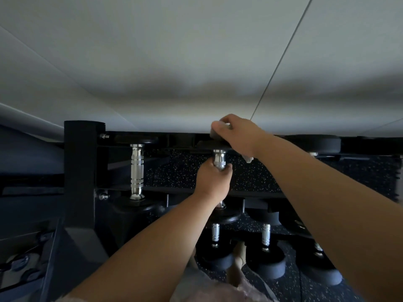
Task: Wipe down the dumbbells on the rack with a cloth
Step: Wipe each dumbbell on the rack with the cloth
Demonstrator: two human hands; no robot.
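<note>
On the top shelf of the black rack (79,166), my left hand (212,182) grips the chrome handle of a black dumbbell (219,159). My right hand (234,132) sits on that dumbbell's far head and holds a pale cloth (248,159) against it; a corner of the cloth hangs below the wrist. Most of the far head is hidden under the hand. Another dumbbell (137,171) lies to the left on the same shelf.
Several more dumbbells (266,236) rest on the lower shelf. A black dumbbell head (314,144) shows at the far right of the top shelf. Behind the rack rises a pale wall (196,62). Speckled black rubber floor (287,286) lies below.
</note>
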